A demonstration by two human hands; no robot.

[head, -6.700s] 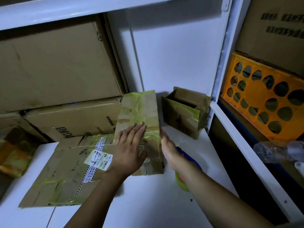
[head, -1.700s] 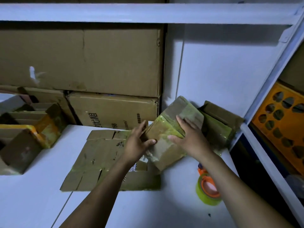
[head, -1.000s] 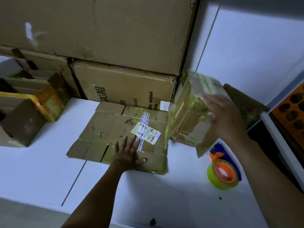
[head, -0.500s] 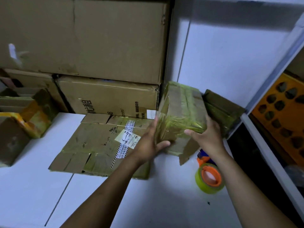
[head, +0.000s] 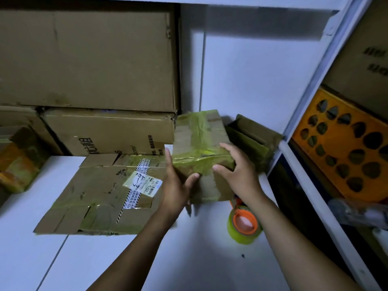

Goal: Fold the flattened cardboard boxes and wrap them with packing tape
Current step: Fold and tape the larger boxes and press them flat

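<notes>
I see a big carton (head: 88, 59) stacked on a flatter one (head: 109, 131) at the far left of the white shelf (head: 189, 259). A flattened box (head: 94, 196) with a shipping label lies in front of them. Just to its right is the folded box (head: 199, 139), covered in yellowish tape. My left hand (head: 174, 185) clasps its near left corner and my right hand (head: 239, 173) grips its right edge. In this dim light it seems lifted slightly off the shelf. The tape roll (head: 243, 224) lies near the right wrist.
</notes>
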